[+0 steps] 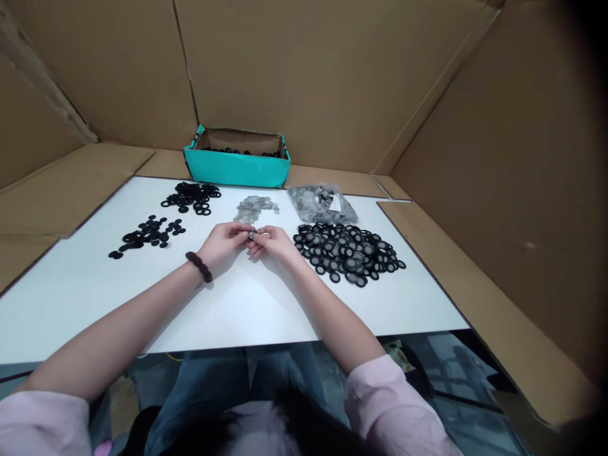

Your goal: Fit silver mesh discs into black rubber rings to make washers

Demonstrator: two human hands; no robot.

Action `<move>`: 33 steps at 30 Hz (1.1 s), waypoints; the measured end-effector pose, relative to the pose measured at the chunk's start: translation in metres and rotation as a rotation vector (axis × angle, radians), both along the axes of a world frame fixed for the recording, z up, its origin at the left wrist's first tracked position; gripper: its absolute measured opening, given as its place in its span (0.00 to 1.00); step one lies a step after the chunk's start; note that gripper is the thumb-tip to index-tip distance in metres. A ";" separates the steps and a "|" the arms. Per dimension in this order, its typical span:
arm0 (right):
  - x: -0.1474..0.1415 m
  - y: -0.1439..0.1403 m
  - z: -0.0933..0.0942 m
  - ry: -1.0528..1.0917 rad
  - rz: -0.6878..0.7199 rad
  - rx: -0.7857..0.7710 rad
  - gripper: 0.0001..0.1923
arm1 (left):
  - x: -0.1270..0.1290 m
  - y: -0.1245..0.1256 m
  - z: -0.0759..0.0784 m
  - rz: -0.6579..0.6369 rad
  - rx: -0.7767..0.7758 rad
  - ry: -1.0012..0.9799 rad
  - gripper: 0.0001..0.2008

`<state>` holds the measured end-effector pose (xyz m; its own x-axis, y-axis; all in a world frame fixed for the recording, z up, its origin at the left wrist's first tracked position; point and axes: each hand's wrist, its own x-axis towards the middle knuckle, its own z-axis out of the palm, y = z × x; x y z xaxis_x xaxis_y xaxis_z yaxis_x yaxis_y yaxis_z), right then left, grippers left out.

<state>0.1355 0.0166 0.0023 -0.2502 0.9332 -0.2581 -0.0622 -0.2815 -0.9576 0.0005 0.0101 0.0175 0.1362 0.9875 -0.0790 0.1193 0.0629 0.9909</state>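
Two hands meet at the centre of the frame above a white table (237, 310). The left hand (223, 244) and the right hand (272, 242) pinch one small grey disc (251, 235) between their fingertips; whether a ring sits on it is too small to tell. A dark bead bracelet (199, 266) circles the left wrist. Just above the hands lies a pile of grey discs (255, 207). To the right spreads a heap of black rings with mesh centres (346, 250), with a clear bag of parts (322, 201) behind it. Left of centre lie two scatters of black rings (192, 196) and black pieces (147, 234). A teal box (237, 168) stands at the table's far edge.
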 end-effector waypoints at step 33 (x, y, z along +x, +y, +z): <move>-0.003 0.000 -0.009 -0.081 -0.013 0.172 0.06 | -0.001 0.000 -0.013 0.093 0.265 0.371 0.08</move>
<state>0.1322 0.0162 -0.0068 -0.2232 0.9682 -0.1127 0.0142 -0.1124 -0.9936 -0.0006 0.0096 0.0049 0.0567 0.9869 0.1508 0.4748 -0.1595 0.8655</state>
